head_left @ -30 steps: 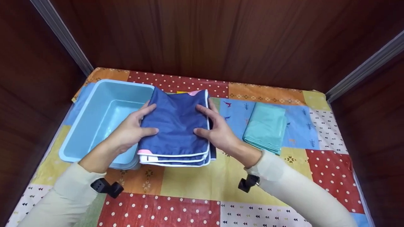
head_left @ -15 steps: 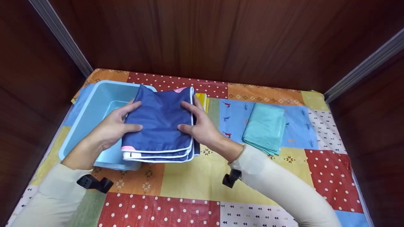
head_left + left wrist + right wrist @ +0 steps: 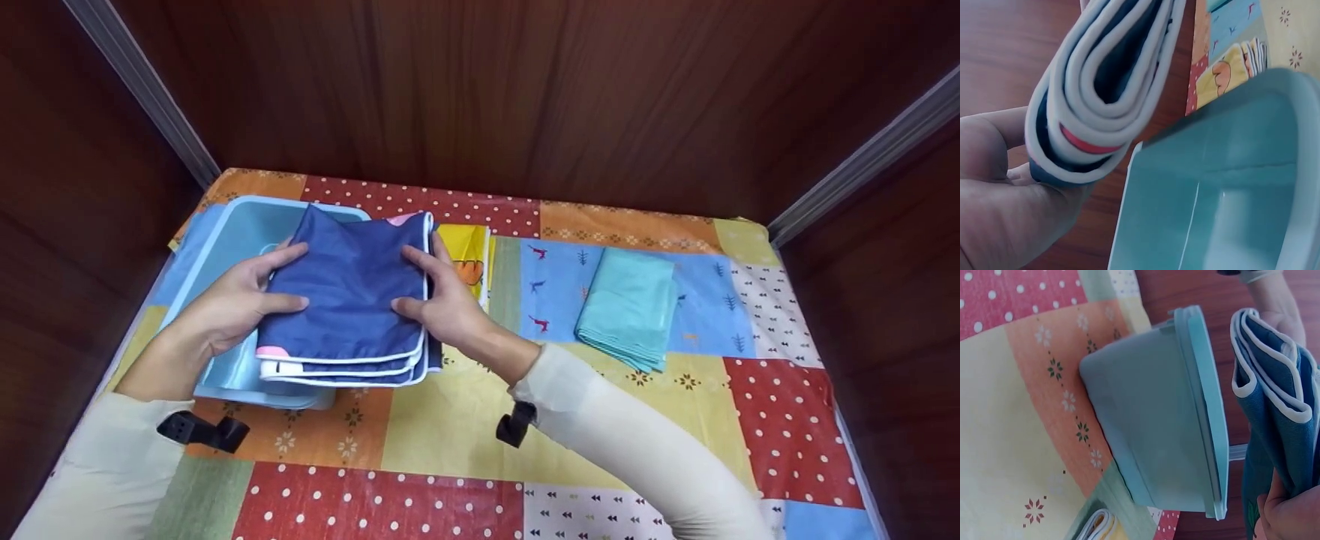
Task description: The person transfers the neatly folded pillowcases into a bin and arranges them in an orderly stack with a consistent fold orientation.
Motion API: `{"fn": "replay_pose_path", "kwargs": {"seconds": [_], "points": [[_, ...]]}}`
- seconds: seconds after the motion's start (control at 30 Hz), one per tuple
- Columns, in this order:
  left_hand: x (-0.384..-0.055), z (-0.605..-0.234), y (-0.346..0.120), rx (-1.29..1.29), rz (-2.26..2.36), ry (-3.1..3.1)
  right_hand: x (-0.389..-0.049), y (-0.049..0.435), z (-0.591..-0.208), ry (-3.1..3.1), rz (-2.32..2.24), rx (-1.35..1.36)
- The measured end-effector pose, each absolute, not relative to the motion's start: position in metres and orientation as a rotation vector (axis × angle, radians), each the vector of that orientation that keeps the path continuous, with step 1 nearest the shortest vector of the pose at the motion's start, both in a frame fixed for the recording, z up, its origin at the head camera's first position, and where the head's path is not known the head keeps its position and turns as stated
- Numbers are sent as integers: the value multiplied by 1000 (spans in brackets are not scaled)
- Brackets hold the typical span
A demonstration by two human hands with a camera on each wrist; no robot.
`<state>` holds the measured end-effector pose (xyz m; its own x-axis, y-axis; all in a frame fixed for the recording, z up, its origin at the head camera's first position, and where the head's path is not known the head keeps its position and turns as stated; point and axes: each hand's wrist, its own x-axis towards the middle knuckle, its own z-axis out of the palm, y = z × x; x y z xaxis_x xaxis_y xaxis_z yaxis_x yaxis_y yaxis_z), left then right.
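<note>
Gripping folded blue cloth (image 3: pixel 345 292) between them, left hand (image 3: pixel 236 298), right hand (image 3: pixel 450 301)

The folded navy bundle (image 3: pixel 349 289) was smooth, softly creased cloth with a faint sheen and matt white piping (image 3: pixel 1299 416). The tub (image 3: pixel 1145 422) was smooth plastic, glossy on its inner floor. The teal bundle (image 3: pixel 628 300) and yellow bundle (image 3: pixel 461 244) looked like thin cloth, the patchwork cover (image 3: pixel 450 427) like printed fabric. Wood-grained panels (image 3: pixel 450 97) had a low sheen; the corner strips (image 3: pixel 146 97) resembled dull metal.
</note>
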<state>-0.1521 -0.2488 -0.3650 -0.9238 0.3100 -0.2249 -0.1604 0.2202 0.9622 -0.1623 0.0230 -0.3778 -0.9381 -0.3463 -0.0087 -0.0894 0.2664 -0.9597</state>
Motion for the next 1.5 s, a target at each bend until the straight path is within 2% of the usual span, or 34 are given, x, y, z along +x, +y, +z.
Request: {"fn": "replay_pose_path", "kwargs": {"seconds": [1.5], "points": [[-179,-392,-332,-64,1742,2017,-175,-59,-397,2230,-1744,-246]]}}
